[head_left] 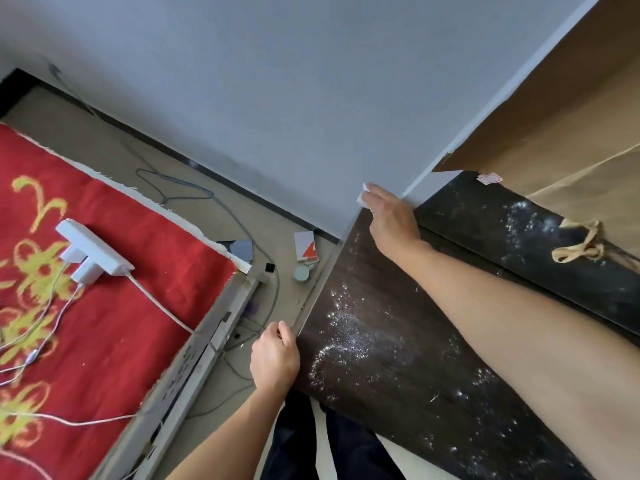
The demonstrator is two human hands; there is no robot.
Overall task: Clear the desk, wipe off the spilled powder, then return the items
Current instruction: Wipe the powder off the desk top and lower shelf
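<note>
The dark wood desk (388,299) runs from the lower right to the wall corner, with white powder (343,327) scattered over its top and more powder (530,220) on the raised dark shelf behind. My right hand (391,216) reaches to the desk's far left corner and holds a white tissue (363,197) against the surface by the wall. My left hand (275,355) grips the desk's left edge, fingers curled over it.
A bed with a red patterned cover (104,271) holds a white power strip (91,252) and cables. On the floor between bed and desk lie a small white box (306,245), a round grey lid (301,273) and wires. Brown paper (561,126) hangs at right.
</note>
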